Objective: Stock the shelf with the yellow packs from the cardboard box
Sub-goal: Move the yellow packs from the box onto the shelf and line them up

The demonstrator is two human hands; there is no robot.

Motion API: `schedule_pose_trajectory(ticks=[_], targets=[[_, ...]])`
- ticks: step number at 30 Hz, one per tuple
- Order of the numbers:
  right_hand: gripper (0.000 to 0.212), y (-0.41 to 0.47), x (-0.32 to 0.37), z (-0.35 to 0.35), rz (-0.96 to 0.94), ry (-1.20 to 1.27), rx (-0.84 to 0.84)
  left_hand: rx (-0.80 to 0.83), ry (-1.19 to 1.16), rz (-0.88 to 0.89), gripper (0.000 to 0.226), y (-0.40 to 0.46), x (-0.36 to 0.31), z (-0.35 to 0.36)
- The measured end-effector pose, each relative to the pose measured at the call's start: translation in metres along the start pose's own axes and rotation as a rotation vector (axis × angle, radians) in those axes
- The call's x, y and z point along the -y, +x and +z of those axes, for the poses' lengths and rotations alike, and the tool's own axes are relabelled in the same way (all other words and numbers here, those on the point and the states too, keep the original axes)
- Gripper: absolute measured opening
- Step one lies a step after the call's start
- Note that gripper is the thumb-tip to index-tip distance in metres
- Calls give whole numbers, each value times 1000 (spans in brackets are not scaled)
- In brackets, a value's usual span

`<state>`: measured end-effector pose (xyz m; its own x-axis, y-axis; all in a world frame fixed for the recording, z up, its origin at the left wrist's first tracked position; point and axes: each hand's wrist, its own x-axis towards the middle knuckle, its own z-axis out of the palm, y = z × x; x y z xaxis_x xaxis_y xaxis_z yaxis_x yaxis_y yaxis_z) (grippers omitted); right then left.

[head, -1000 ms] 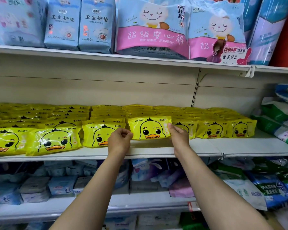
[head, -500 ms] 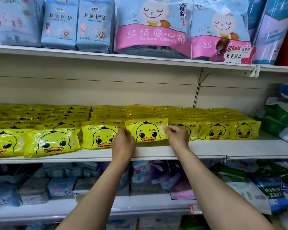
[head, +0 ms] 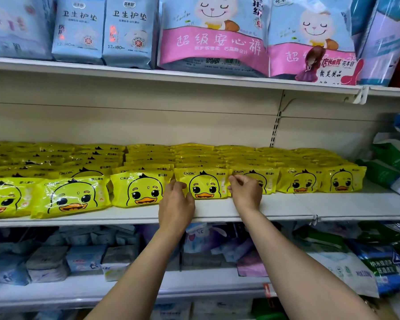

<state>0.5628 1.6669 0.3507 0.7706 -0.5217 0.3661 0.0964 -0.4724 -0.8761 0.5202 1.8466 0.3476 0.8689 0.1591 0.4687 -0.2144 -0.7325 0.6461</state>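
Note:
A yellow pack with a duck face (head: 203,183) stands at the front of the middle shelf (head: 286,207), in a row of like packs. My left hand (head: 174,204) grips its left edge, thumb at the front. My right hand (head: 246,191) pinches its right edge with curled fingers. More yellow packs (head: 194,155) lie in rows behind it, filling the shelf from left to right. The cardboard box is out of view.
Blue and pink packs (head: 213,35) stand on the upper shelf. Green bags (head: 393,158) lie at the right end of the middle shelf. The lower shelf (head: 194,285) holds pale blue and purple packs, with blue-green bags (head: 383,266) at the right.
Both hands have pushed the held pack back into the front row, level with its neighbours. The left hand has slid further onto the pack's left edge.

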Motion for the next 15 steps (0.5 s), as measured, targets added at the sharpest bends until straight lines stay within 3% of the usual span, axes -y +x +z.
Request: schedule_pose_trajectory(ticks=[6,11,15], targets=[[19,-7,-6,-1,-27,29,-12,-20,65,40,29,-2,-2,4],[13,-24,2,-4,-121,30,-57,-131,35,113,30,-13,1,15],[45,-37,4,-4,-129,-116,176,-59,125,192,41,-10,3,22]])
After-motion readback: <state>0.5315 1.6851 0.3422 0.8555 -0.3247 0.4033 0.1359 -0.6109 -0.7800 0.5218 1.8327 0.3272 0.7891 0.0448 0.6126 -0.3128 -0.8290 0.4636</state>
